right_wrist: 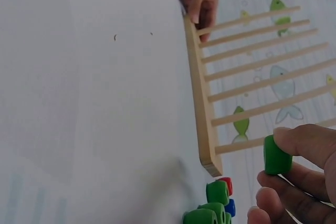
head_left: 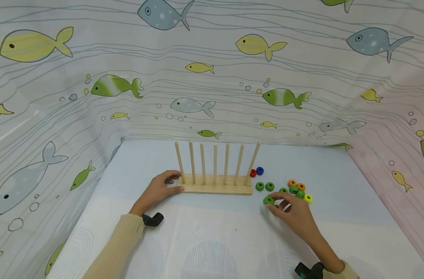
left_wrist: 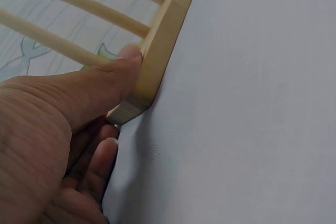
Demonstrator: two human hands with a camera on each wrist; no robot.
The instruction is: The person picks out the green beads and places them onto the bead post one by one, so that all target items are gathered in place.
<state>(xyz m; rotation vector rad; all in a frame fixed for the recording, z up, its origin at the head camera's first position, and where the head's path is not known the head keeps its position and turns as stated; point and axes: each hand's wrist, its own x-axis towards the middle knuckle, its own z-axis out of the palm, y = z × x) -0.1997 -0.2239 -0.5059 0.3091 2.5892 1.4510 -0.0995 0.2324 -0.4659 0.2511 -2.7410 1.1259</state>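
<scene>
A wooden peg stand (head_left: 215, 189) with a row of several upright pegs stands in the middle of the table. My left hand (head_left: 159, 188) grips the left end of its base, the thumb (left_wrist: 118, 72) on the front edge and fingers behind. My right hand (head_left: 297, 217) pinches a green bead (head_left: 269, 200) between thumb and fingertips, right of the stand. In the right wrist view this green bead (right_wrist: 277, 156) is held sideways near the outermost peg. The pegs carry no beads. More green beads (head_left: 260, 186) lie close by; one is partly hidden by the right hand.
A red bead (head_left: 253, 173) and a blue bead (head_left: 260, 171) sit by the stand's right end. Orange beads (head_left: 292, 183) and a yellow bead (head_left: 307, 198) cluster farther right with green ones. A fish-patterned sheet (head_left: 212, 108) hangs behind and at both sides.
</scene>
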